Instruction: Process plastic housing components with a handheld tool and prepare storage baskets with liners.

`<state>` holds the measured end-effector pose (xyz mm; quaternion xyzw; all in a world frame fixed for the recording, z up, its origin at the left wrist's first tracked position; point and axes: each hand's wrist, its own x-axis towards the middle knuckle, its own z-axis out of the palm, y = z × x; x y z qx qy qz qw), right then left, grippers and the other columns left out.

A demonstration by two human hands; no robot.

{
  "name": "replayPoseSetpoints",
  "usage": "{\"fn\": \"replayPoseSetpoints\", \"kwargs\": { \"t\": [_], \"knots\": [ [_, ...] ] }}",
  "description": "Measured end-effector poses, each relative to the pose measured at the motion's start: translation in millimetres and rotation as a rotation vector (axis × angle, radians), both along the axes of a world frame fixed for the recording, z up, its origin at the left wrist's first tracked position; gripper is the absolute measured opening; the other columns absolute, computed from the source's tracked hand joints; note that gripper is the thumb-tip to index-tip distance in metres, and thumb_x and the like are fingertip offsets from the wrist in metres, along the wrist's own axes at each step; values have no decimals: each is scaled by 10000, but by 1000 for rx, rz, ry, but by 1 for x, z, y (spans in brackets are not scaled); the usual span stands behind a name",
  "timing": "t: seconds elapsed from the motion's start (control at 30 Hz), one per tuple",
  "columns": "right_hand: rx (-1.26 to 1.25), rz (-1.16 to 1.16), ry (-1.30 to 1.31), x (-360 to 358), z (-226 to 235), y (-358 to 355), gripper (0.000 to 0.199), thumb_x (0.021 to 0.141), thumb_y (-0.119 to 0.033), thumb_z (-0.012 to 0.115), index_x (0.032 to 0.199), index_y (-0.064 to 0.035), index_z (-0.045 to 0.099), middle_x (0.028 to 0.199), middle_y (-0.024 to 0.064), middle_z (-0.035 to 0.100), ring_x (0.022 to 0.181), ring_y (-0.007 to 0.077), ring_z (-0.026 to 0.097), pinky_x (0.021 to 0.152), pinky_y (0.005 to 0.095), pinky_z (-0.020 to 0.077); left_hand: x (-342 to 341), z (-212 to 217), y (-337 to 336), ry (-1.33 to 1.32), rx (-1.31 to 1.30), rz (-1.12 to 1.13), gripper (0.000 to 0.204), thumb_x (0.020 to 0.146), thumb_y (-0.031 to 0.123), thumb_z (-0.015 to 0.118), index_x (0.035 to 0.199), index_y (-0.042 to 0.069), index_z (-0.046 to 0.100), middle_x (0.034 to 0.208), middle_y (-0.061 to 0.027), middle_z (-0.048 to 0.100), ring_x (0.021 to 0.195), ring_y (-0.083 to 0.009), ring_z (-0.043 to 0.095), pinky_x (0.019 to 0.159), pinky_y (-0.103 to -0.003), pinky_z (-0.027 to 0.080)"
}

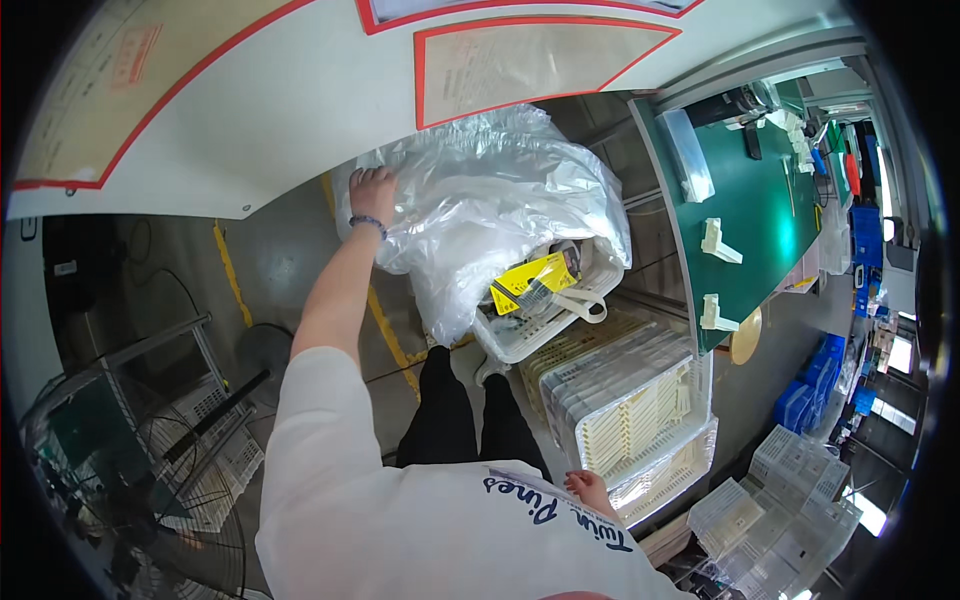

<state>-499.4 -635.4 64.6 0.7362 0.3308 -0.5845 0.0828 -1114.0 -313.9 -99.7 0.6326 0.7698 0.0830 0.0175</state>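
Note:
My left hand [372,194] reaches forward and closes on the left edge of a large clear plastic bag [480,190]. The crumpled bag drapes over a white plastic basket [515,345] in front of my feet. In the basket's uncovered corner lie a yellow-and-black printed package [530,283] and a white looped handle-like piece [583,305]. The bag hides the rest of the contents. My right hand [588,490] hangs low beside my shirt, near stacked crates, its fingers curled in with nothing visible in them.
Stacked white crates [640,420] stand right of the basket. Beyond them is a green-topped table [745,210] with white plastic parts [720,243]. A white panel [300,100] with red-framed sheets spans the front. A metal-framed cart [190,400] and a fan stand at left.

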Motion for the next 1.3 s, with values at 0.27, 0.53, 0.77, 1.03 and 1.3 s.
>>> {"fn": "replayPoseSetpoints", "kwargs": {
  "t": [0.27,0.53,0.77,1.03,1.3],
  "knots": [
    [180,113,13,-37,-26,90,213,867,-172,558,999,-22,632,827,77,667,752,133,627,657,249,475,19,62,-58,-189,17,-200,56,769,166,551,776,116,527,677,-101,578,688,-304,580,680,-438,453],
    [131,-276,570,-272,-23,226,484,831,-274,631,1205,-1,490,1003,92,594,842,136,584,698,255,501,131,123,-139,-597,-134,-844,128,803,250,584,786,145,512,708,-49,557,608,-251,584,517,-363,466],
    [285,-237,491,-286,-65,254,196,816,-183,638,894,-5,613,726,24,611,612,90,559,557,226,450,82,125,-59,-731,26,-471,201,781,103,613,975,68,572,924,-107,589,846,-299,579,746,-381,479],
    [399,107,342,-268,-57,209,174,811,-179,659,783,-12,618,665,17,610,583,84,555,541,231,432,-7,2,22,55,22,-100,371,748,218,602,1100,103,568,1303,-12,446,1227,-225,376,1034,-432,275],
    [398,138,347,-262,-57,206,190,796,-169,671,721,-4,613,617,25,596,566,87,552,526,238,429,-12,25,16,-31,94,-151,89,695,140,629,764,115,578,997,6,577,998,-206,512,913,-395,374]
  ]
}}
